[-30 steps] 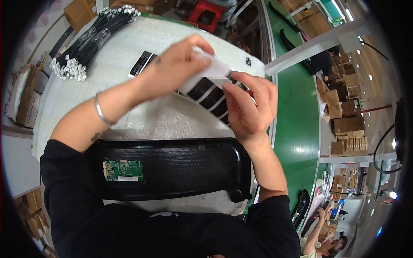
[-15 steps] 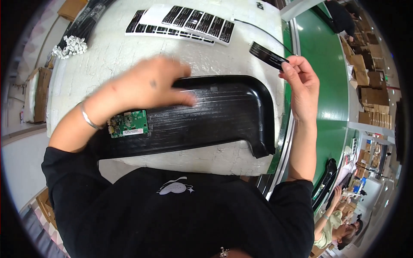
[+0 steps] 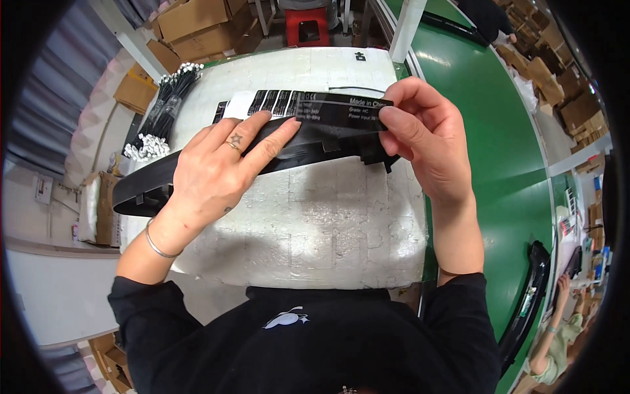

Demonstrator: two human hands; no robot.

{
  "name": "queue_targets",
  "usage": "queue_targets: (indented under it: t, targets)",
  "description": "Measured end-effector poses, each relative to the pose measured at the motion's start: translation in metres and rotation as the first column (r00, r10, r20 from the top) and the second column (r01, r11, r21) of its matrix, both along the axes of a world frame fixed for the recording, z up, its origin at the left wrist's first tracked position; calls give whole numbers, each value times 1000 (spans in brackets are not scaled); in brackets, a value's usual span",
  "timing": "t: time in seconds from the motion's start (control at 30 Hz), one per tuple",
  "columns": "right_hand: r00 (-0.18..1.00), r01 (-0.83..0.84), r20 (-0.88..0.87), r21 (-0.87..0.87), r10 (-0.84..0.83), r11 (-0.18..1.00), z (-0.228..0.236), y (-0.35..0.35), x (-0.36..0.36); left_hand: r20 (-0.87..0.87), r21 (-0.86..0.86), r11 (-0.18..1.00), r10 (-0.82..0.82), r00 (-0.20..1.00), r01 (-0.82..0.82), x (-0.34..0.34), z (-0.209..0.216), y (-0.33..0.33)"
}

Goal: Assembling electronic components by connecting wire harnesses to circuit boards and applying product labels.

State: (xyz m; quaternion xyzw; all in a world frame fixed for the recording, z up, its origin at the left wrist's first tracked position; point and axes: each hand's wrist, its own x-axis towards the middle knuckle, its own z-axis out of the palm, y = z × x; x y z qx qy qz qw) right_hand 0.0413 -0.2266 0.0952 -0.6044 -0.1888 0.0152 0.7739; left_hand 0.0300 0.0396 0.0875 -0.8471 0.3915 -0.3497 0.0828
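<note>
Label point(image 3: 338, 117) hangs between two hands, its right end pinched by thumb and forefinger of the right hand point(image 3: 430, 134), those two closed on it, the other fingers curled behind. Its left end lies just at the left hand's forefinger tip. That left hand point(image 3: 216, 164) rests spread over a black casing point(image 3: 141, 187), fingers a little apart; its thumb is hidden from me, so I cannot tell whether it grips. The casing is tilted above the white table point(image 3: 315, 230), and the label runs along its upper edge; how much of it touches I cannot tell.

Beyond, a sheet point(image 3: 244, 104) of similar black labels lies on the table, with a bundle of cables point(image 3: 172, 108) to its left. A green bench point(image 3: 502, 144) runs along the right side. Farther off, cardboard boxes point(image 3: 197, 29) are stacked, their contents hidden, near a red stool point(image 3: 306, 29).
</note>
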Motion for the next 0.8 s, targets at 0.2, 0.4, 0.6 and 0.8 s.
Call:
queue_targets:
  t: [0.2, 0.4, 0.6, 0.8]
  targets:
    - [996, -80, 45, -15, 80, 997, 4, 2, 22, -350, -308, 951, -115, 930, 2, 11, 16, -1]
    - [988, -140, 49, -73, 144, 987, 6, 2, 26, -689, -707, 464, -622, 372, -535, 13, 35, -7]
    - [993, -103, 52, -57, 106, 993, 9, 6, 17, -613, -782, 435, -669, 421, -446, 11, 27, -9]
    - [985, 102, 155, -202, -71, 974, 3, 10, 16, -553, -796, 564, -531, 642, -220, 15, 17, -13]
